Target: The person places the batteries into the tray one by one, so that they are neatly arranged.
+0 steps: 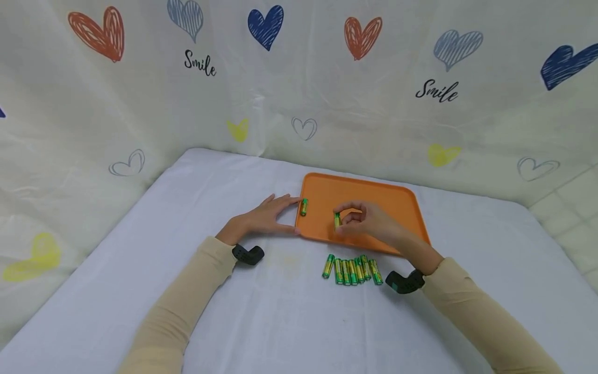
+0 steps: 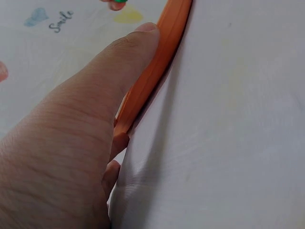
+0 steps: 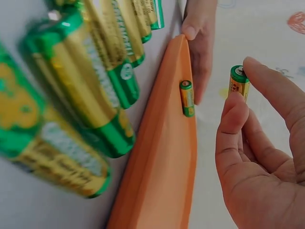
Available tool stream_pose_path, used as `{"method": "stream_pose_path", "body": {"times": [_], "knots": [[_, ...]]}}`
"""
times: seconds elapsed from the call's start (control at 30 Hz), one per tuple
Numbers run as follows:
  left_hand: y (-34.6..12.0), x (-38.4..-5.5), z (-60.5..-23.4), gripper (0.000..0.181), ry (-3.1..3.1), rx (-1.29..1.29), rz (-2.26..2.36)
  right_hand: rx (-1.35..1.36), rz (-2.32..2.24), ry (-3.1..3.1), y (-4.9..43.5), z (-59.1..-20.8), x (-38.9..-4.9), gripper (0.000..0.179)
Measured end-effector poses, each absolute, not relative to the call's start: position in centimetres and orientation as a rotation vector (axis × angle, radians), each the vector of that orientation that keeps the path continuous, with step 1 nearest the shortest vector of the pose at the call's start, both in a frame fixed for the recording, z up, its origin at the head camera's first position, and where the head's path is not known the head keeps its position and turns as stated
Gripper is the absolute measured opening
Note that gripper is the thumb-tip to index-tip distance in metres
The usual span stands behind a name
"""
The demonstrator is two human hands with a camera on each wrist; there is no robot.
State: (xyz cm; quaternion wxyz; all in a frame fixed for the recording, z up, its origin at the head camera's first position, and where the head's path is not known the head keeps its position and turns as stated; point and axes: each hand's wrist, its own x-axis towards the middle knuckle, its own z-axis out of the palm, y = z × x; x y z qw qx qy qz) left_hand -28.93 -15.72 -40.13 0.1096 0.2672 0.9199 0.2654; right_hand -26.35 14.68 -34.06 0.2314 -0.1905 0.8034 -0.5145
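My right hand point(image 1: 369, 222) pinches a green and gold battery point(image 3: 239, 82) between thumb and fingers, above the orange tray point(image 1: 369, 195). Another battery point(image 1: 304, 207) lies in the tray along its left edge. At that same edge my left hand point(image 1: 268, 214) has its fingers spread, thumb and fingertips touching the rim; the left wrist view shows the thumb point(image 2: 138, 45) against the tray's side. Several more batteries point(image 1: 352, 271) lie in a loose row on the cloth in front of the tray, and look large in the right wrist view.
A white cloth point(image 1: 280, 317) covers the table. Behind it hangs a pale curtain point(image 1: 289, 78) printed with hearts and "Smile". Black bands with small cameras sit on both wrists. Tiles point(image 1: 567, 228) show at the far right.
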Motion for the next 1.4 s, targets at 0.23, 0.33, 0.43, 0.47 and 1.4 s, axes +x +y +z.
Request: {"method": "stream_pose_path", "body": {"times": [0.23, 0.33, 0.43, 0.47, 1.4], "knots": [[-15.7, -28.8, -39.9, 0.091, 2.692, 0.798, 0.796, -0.550, -1.392, 2.213, 13.2, -33.6, -27.4, 0.060], [-15.8, -28.9, -39.9, 0.092, 2.691, 0.792, 0.791, -0.546, -1.362, 2.233, 12.7, -33.5, -27.8, 0.060], [-15.8, -28.9, -39.9, 0.092, 2.692, 0.776, 0.792, -0.545, -1.367, 2.241, 12.1, -33.4, -28.3, 0.060], [-15.8, -28.9, -39.9, 0.092, 2.692, 0.772, 0.792, -0.547, -1.373, 2.241, 12.0, -33.4, -28.4, 0.060], [-16.1, -29.0, -40.0, 0.092, 2.685, 0.795, 0.799, -0.537, -1.292, 2.307, 8.1, -35.2, -31.0, 0.050]]}}
